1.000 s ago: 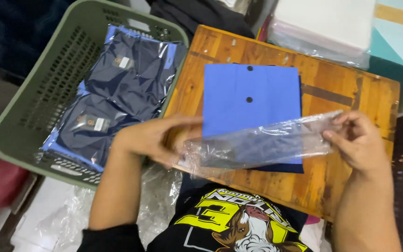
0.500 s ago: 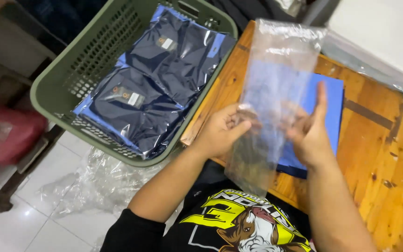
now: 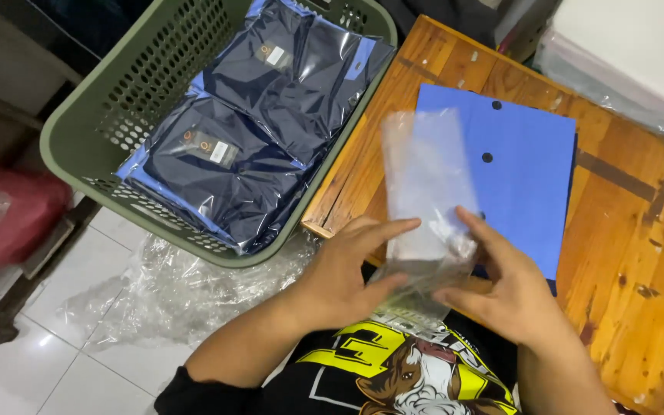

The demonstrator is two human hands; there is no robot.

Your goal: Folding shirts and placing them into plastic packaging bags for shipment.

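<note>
Head view, hands: left hand (image 3: 347, 280) and right hand (image 3: 512, 296) each keep a narrow grip on a clear plastic bag (image 3: 428, 192) (empty, upright) above the worktop (image 3: 639, 230).
Done: packed navy garments (image 3: 255, 131) fill the green basket (image 3: 78, 134).
Waiting: blue folding board (image 3: 528, 165), bare.

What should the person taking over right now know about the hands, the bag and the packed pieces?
Left hand and right hand press a clear plastic bag between their palms, upright and empty, over the wooden table.
A blue board lies flat on the table behind the bag.
Done: bagged dark garments lie stacked in the green basket.
Left: this bag holds nothing yet.
</note>
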